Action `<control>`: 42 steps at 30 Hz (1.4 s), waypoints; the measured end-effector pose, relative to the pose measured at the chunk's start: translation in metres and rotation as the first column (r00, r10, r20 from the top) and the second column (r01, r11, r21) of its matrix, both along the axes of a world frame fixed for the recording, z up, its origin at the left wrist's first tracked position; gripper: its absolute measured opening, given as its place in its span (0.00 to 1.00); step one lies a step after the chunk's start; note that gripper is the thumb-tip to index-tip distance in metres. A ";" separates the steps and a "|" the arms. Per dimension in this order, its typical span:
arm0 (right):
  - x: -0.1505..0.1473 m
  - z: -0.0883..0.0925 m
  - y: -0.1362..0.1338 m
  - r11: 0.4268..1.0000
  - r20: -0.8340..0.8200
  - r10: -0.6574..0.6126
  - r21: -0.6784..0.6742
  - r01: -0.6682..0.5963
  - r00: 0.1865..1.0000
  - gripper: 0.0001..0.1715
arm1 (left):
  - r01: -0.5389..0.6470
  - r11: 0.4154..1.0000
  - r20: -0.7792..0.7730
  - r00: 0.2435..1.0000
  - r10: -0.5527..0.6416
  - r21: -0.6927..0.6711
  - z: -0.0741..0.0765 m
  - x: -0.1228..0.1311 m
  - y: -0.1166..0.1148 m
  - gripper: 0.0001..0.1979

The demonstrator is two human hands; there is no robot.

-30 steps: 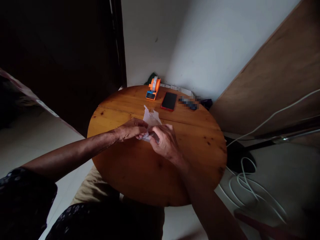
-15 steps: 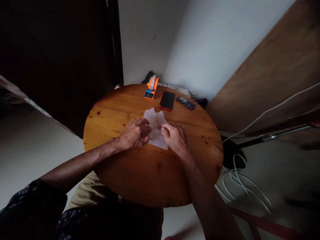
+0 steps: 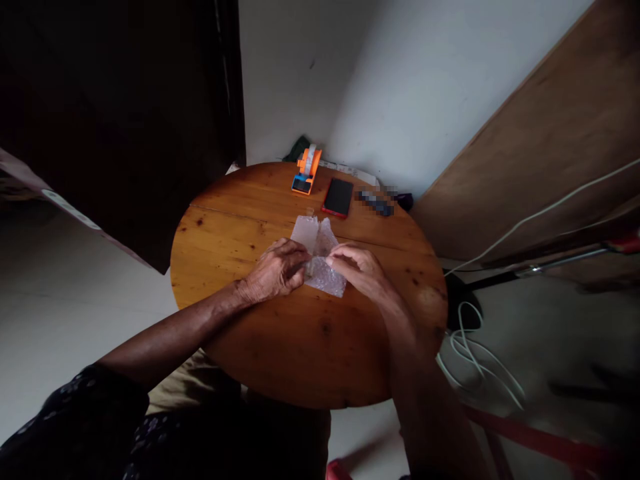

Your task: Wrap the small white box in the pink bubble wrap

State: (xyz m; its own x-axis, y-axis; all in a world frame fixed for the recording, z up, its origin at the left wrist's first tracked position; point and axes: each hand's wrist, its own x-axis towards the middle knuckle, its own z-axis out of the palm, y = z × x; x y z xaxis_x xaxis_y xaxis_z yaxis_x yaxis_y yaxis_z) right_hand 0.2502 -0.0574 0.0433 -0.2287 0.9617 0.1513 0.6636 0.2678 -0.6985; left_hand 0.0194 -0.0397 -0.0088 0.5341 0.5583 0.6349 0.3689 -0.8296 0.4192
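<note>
A crumpled piece of bubble wrap (image 3: 328, 277) lies on the round wooden table (image 3: 320, 360), with two flaps spread toward the far side. My left hand (image 3: 281, 268) pinches it at its left middle, fingers bent and thumb pressed in. From the right, my right hand (image 3: 361, 267) pinches the wrap between thumb and fingertips. The fingertips of both hands are close together over the middle of the wrap. Whether anything lies inside the folds I cannot tell.
Toward the back stand an orange and blue tape dispenser (image 3: 307, 170) and a red-edged dark phone (image 3: 339, 197). A blurred dark object (image 3: 375, 202) lies to their right. White cable (image 3: 470, 353) coils on the floor at right, near a red bar (image 3: 540, 437).
The far flaps of the bubble wrap have spread further apart. My right hand's fingers are more stretched out at the wrap's right side. The view has shifted slightly.
</note>
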 end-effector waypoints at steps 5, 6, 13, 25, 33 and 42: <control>-0.003 -0.015 0.004 0.995 -0.050 0.028 -0.091 -0.032 0.998 0.15 | 0.012 1.000 0.015 1.000 -0.013 0.026 -0.002 0.001 0.000 0.14; -0.004 -0.017 0.005 0.994 -0.055 0.008 -0.112 -0.014 0.998 0.15 | 0.014 0.999 0.010 1.000 -0.014 0.029 -0.002 0.002 0.000 0.14; -0.014 -0.030 0.004 0.981 0.093 -0.192 0.004 0.192 0.977 0.09 | 0.032 0.998 0.018 0.999 -0.033 0.055 0.002 0.002 0.000 0.13; -0.017 -0.030 -0.017 0.896 0.024 -0.407 -0.184 0.404 0.913 0.13 | 0.049 0.998 -0.057 0.997 -0.051 -0.037 0.006 0.003 0.001 0.13; -0.028 -0.035 -0.014 0.868 -0.010 -0.482 -0.140 0.476 0.876 0.11 | 0.069 0.996 -0.039 0.997 -0.072 -0.064 0.005 0.005 0.003 0.14; -0.040 -0.025 -0.005 0.841 -0.285 -0.528 -0.306 0.446 0.800 0.30 | 0.085 0.994 -0.038 0.995 -0.087 -0.066 0.005 0.005 0.003 0.13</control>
